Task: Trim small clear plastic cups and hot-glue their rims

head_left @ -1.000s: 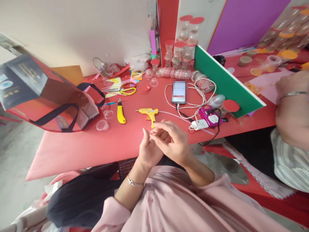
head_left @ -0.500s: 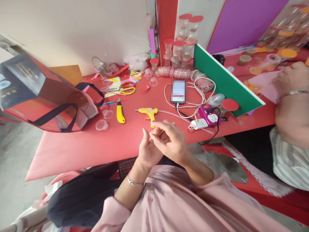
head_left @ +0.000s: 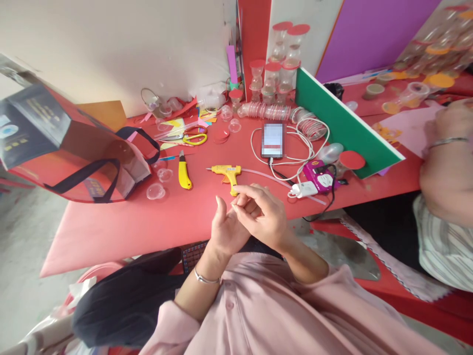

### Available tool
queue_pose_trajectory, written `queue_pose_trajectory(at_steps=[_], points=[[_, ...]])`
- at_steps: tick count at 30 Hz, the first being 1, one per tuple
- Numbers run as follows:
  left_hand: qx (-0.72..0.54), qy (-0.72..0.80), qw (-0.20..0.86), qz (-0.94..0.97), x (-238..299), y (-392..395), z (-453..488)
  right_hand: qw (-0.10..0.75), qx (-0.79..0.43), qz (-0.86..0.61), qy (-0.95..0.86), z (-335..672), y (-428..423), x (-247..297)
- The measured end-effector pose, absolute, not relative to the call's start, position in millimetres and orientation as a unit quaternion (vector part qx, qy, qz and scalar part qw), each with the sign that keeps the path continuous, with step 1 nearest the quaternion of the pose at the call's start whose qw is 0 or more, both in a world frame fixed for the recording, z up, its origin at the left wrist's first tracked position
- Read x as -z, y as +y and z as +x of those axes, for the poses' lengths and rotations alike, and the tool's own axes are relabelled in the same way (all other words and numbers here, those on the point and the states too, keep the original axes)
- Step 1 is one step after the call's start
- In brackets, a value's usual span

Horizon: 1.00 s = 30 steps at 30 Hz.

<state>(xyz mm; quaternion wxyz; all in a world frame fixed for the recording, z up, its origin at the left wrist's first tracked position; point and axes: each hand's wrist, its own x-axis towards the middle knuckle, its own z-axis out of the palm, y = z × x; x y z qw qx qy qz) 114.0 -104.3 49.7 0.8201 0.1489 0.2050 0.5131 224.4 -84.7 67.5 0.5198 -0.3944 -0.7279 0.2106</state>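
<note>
My left hand (head_left: 229, 230) is held palm up above the front edge of the red table, its thumb stretched upward. Its other fingers are partly hidden behind my right hand. Over the left palm, my right hand (head_left: 268, 217) rests with bent fingers, thumb and index fingertips apart. Nothing shows in either hand. Just beyond the fingertips lies a yellow glue gun (head_left: 228, 173), a clear glue stick (head_left: 262, 175) trailing from its back. A yellow utility knife (head_left: 184, 171) lies left of it.
A large bag (head_left: 74, 143) stands at the left. Yellow-handled scissors (head_left: 195, 138) lie among scraps. A phone (head_left: 273, 139) with white cable, a purple power strip (head_left: 320, 176), a green board (head_left: 340, 121) and stacked clear cups (head_left: 273, 81) are beyond. Another person's arm (head_left: 449, 158) is at right.
My left thumb has tilted slightly outward to the left, and the right fingertips have shifted a little. The things on the table have not moved.
</note>
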Motion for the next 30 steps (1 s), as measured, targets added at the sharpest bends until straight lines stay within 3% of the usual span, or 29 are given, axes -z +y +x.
queue_pose_trajectory(at_steps=[6, 10, 13, 20, 26, 30], points=[[-0.508, 0.235, 0.81, 0.175, -48.1, -102.7, 112.9, 0.52, -0.216, -0.386, -0.731, 230.7, -83.3, -66.5], [-0.518, 0.328, 0.724, 0.317, -28.0, -100.3, 109.2, 0.503, -0.238, -0.407, -0.724, 249.9, -82.6, -62.6], [-0.496, 0.407, 0.626, 0.442, -15.7, -101.3, 108.1, 0.468, -0.322, -0.415, -0.711, 263.2, -84.2, -56.8], [-0.475, 0.444, 0.519, 0.555, -27.4, -107.7, 112.5, 0.449, -0.498, -0.375, -0.64, 285.3, -88.4, -54.9], [-0.423, 0.354, 0.468, 0.691, -8.6, -118.2, 129.2, 0.554, -0.368, -0.451, -0.595, 305.8, -80.6, -64.8], [-0.32, 0.315, 0.405, 0.797, 15.6, -135.8, 154.9, 0.525, -0.358, -0.462, -0.619, 306.9, -82.2, -63.1]])
